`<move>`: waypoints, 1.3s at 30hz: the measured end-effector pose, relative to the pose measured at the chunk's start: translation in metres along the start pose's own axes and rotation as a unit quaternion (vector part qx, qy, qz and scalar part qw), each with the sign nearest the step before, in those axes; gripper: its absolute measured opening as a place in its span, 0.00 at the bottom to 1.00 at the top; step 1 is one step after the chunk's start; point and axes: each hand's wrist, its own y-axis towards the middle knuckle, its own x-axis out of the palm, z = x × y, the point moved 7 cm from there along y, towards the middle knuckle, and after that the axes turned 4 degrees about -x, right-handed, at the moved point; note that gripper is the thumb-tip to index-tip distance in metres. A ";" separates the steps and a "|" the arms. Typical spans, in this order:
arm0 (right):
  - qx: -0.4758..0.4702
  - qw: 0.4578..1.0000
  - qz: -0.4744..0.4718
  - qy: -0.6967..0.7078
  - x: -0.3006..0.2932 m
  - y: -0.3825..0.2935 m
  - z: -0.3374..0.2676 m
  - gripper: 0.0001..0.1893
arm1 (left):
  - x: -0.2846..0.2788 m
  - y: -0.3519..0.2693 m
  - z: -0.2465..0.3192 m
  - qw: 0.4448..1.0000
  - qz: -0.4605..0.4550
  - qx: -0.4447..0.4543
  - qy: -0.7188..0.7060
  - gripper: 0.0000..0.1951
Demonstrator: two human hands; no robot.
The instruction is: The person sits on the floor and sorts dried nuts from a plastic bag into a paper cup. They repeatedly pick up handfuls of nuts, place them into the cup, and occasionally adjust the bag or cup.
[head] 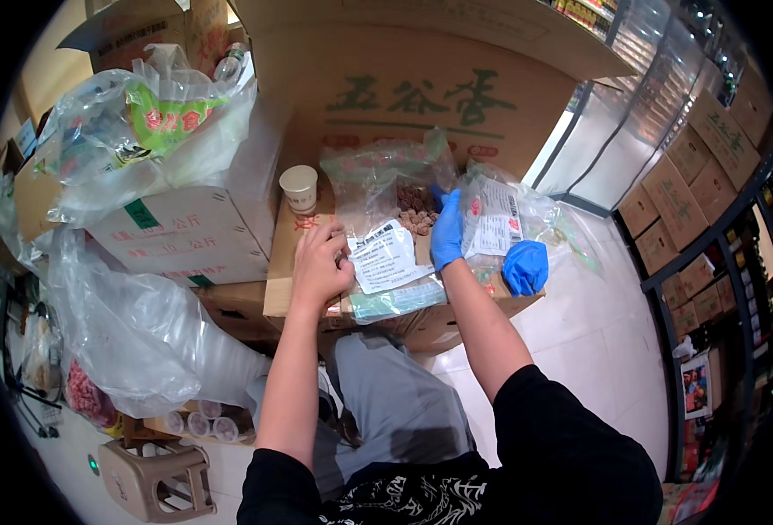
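Note:
A clear plastic bag with a green print lies on a cardboard box, holding brown dried pieces, possibly dried plums. Over its lower part is a white printed label. My left hand, bare, rests at the bag's left edge with curled fingers; whether they pinch the plastic is hidden. My right hand wears a blue glove and lies along the bag's right side, thumb and finger apart. To its right is a second plastic bag with a white label. A crumpled blue glove sits at the box's right corner.
A paper cup stands beyond my left hand. Behind rises a large open carton. At left, plastic bags top a white box. A plastic stool is low left; stacked cartons fill shelves at right.

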 end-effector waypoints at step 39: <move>-0.085 0.868 -0.154 -0.465 0.017 -0.044 -0.042 0.64 | 0.023 0.002 -0.014 0.990 -0.080 -0.021 0.110 0.24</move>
